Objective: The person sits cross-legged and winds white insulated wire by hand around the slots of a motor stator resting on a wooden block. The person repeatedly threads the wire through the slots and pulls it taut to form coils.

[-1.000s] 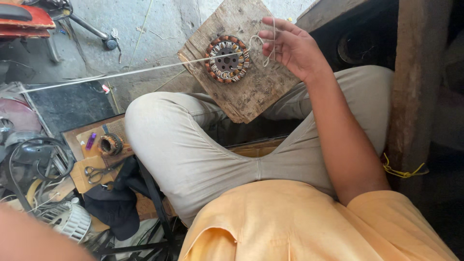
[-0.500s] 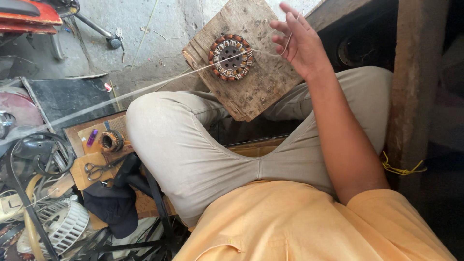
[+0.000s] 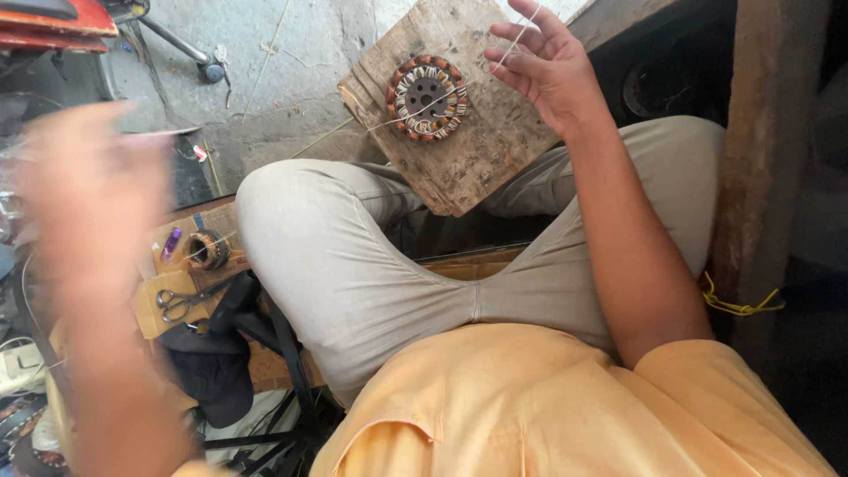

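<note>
Seated person strings a round motor winding on a wooden board

The wooden board (image 3: 495,150) rests across the knees with the round stator coil (image 3: 427,97) lying flat on it. Since a moment ago the blurred left hand (image 3: 88,203) has swung up into view, its grip unreadable; the right hand (image 3: 543,66), fingers loosely curled, pinches the pale thread (image 3: 424,106), now shorter, suggesting it was pulled through.
</note>
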